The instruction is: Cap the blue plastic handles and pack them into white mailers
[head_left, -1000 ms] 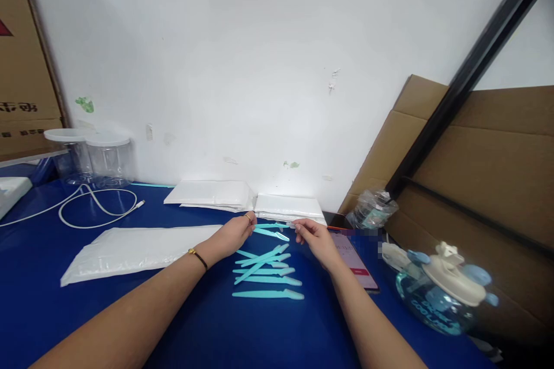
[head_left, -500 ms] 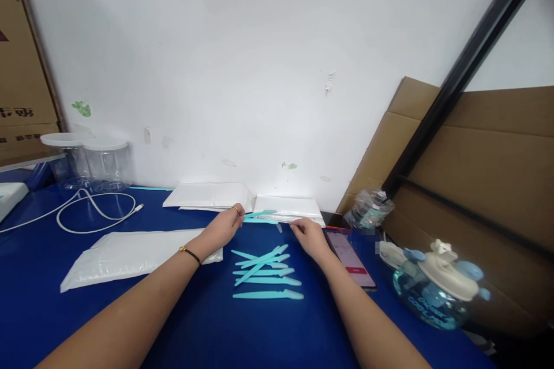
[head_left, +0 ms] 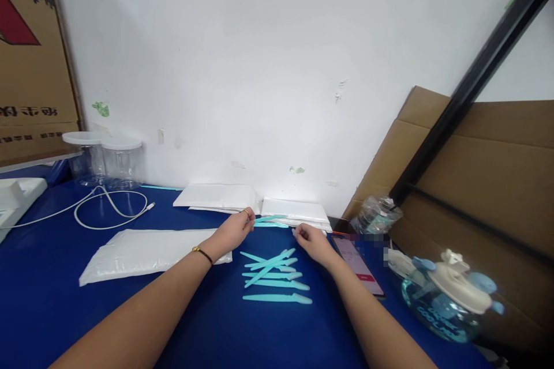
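My left hand (head_left: 237, 229) is closed around the handle ends of turquoise eyebrow razors (head_left: 272, 221), which stick out to the right and overlap. Their exact number is hard to make out. To the right, my right hand (head_left: 312, 240) is closed in a pinch. A small translucent piece that looks like a blade cap (head_left: 295, 232) shows at its fingertips, apart from the razors. Nearer to me, several more turquoise eyebrow razors (head_left: 277, 298) lie on the blue table (head_left: 208, 323), some crossed over each other, the nearest one separate.
A padded white packet (head_left: 142, 253) lies left, under my left forearm. White envelopes (head_left: 216, 195) are stacked by the wall. On the right are a phone (head_left: 357, 265), a plastic-wrapped item (head_left: 376, 216) and a clear blue bottle (head_left: 450, 300). A white cable (head_left: 112, 225) and lidded jars (head_left: 123, 164) stand left.
The view has swung slightly left. My right hand's fingers have curled in, with a small translucent piece now at the tips. The razors stay in my left hand.
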A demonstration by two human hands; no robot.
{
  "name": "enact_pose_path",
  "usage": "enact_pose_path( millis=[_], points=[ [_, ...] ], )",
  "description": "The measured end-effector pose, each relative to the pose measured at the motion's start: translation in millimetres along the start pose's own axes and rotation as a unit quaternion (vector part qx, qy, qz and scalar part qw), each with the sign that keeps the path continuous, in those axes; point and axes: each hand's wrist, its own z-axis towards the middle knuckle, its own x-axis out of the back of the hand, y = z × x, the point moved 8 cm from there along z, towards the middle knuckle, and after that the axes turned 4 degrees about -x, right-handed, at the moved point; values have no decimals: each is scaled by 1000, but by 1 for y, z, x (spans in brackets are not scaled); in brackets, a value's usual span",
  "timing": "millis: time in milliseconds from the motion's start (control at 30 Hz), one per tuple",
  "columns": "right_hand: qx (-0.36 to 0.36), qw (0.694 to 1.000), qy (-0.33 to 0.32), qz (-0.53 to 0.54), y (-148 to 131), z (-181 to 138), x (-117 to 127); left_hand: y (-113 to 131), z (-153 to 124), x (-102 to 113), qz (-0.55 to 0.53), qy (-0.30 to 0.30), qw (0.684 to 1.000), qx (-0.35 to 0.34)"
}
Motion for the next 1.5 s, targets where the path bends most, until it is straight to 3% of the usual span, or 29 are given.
enact_pose_path(
  millis=[133,333,800,1000,1100,1233,1300,1500],
  points=[
    [-58,971,-10,230,17,-16,18,1,-3,-11,-38,-31,999,8],
    [-74,932,-14,354,10,-21,18,7,-5,-14,-32,-34,999,5],
    [-61,930,-29,361,2,-21,11,13,-4,-11,-32,-24,999,7],
    [-54,920,-41,387,-11,-21,2,12,-3,-24,-57,-36,998,4],
    [-56,915,-12,399,-9,-21,5,12,-4,-30,-88,-46,995,18],
    [-43,925,94,366,-4,-22,21,19,-5,-31,-114,-46,992,20],
    [-45,920,114,372,-5,-23,21,24,-6,-34,-128,-55,990,22],
    [-33,913,48,405,-22,-21,1,33,-7,-37,-140,-68,987,27]
  ],
)
